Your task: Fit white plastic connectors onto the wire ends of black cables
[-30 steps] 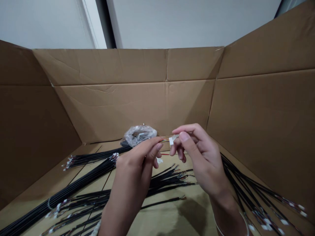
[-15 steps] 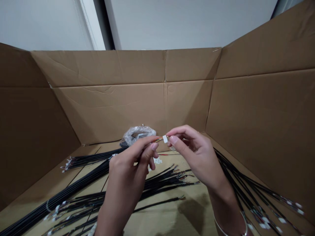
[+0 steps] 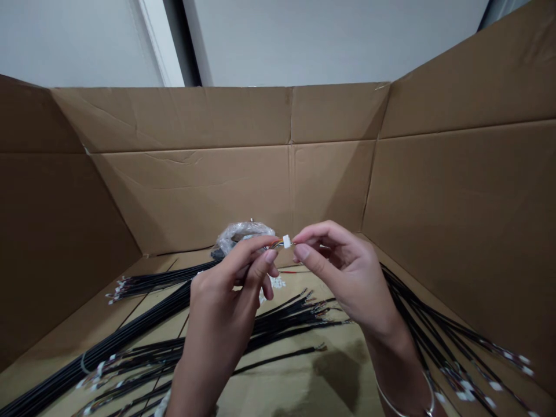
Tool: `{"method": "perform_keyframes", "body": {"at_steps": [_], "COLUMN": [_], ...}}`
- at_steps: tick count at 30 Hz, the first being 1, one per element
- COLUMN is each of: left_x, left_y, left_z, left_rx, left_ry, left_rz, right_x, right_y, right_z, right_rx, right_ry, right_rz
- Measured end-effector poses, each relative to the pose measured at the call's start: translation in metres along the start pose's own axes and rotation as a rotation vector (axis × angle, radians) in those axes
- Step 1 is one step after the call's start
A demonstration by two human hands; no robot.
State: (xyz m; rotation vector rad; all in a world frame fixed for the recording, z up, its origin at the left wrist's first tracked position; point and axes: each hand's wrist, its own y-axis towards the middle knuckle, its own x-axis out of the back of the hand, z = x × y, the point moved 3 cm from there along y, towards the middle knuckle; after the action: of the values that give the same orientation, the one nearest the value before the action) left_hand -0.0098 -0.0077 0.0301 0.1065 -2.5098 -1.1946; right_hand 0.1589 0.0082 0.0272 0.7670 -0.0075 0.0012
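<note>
Tall cardboard walls [image 3: 191, 191] surround the work, with black cables [image 3: 282, 324] spread below the hands, their sleeves probably springy and apt to roll. The left hand [image 3: 223, 295] pinches thin coloured wires [image 3: 274, 245] between thumb and index finger; the right hand [image 3: 350, 278] has thumb and index finger drawn narrow just beside the connector, though whether they grip something fine cannot be told. The wires look light, limp and easily bent, so they are best held close behind the housing. The white connector [image 3: 286, 241], raised between both hands, seems rigid, smooth and nearly weightless, best taken by its sides.
</note>
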Motion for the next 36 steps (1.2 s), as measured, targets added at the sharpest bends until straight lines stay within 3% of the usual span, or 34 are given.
{"method": "perform_keyframes", "body": {"at_steps": [8,15,18,25,36], "left_x": [-0.004,-0.003,-0.002,0.002,0.002], "left_y": [-0.006,-0.008,-0.009,-0.008,-0.007], "left_z": [0.006,0.002,-0.001,-0.005,-0.011], "left_rx": [-0.112,-0.205,-0.214,-0.124,0.011], "left_ry": [-0.017,0.099,0.135,0.109,-0.078], "left_rz": [0.034,0.083,0.042,-0.096,-0.04], "right_x": [-0.004,-0.008,-0.008,-0.008,-0.011], "right_y": [-0.001,0.0,-0.002,-0.011,-0.007], "right_z": [-0.001,0.001,0.002,0.008,0.007], "right_rx": [-0.035,0.023,0.089,0.32,0.367], "right_ry": [0.009,0.037,0.001,-0.182,-0.032], "right_rz": [-0.033,-0.036,-0.058,-0.075,0.04]}}
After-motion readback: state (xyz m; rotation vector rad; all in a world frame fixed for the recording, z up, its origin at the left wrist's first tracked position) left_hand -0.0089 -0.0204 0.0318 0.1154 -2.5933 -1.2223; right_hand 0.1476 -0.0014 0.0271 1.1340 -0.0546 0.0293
